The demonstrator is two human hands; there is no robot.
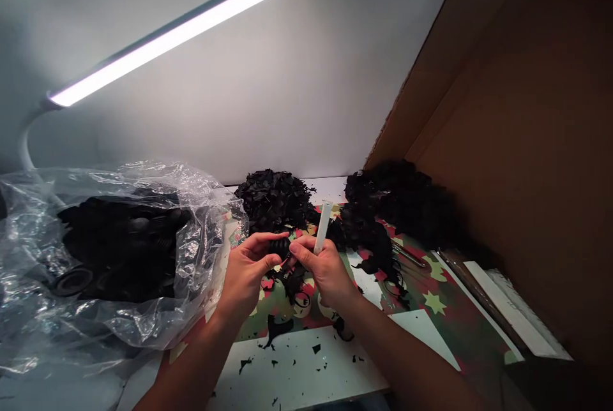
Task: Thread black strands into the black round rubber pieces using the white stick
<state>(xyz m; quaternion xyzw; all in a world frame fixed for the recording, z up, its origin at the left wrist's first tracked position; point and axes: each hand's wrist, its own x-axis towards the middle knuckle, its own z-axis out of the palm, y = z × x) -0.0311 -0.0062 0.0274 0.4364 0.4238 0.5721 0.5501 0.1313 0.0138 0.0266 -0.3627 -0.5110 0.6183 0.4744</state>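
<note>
Both forearms enter from the near edge and meet mid-scene over the bench. Left hand (246, 269) pinches a small black ribbed rubber part (280, 246) between thumb and fingertips. Right hand (325, 269) is closed round a white-handled tool (322, 228), handle sticking up and away; its tip is hidden where it meets the part. Hands are touching each other at the part. Below them: black trimmings (292, 280) on a patterned mat (431, 296) with stars, more black flecks on the white bench top (306, 366) nearer the camera. Far side, centre: pile of black scraps (274, 199). Far right: heap of black parts (397, 197) against a brown cardboard wall (517, 117). Left: clear plastic bag (110, 251) with more black parts inside, just beside the left hand. Lit LED lamp bar (172, 33) overhead, upper left.
</note>
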